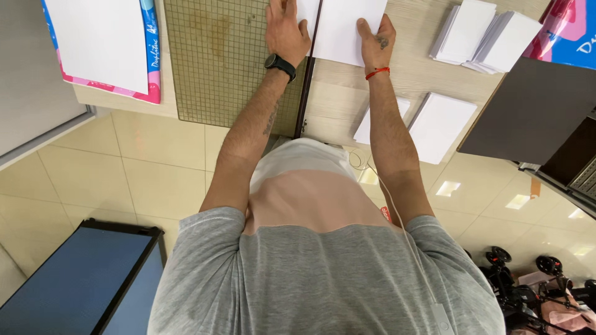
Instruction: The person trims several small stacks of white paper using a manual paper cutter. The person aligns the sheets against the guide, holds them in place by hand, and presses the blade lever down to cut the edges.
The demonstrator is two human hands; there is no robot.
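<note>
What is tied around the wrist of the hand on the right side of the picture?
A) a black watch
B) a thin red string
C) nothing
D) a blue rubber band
B: a thin red string circles the wrist of the right hand, which rests on the white paper sheet.
</note>
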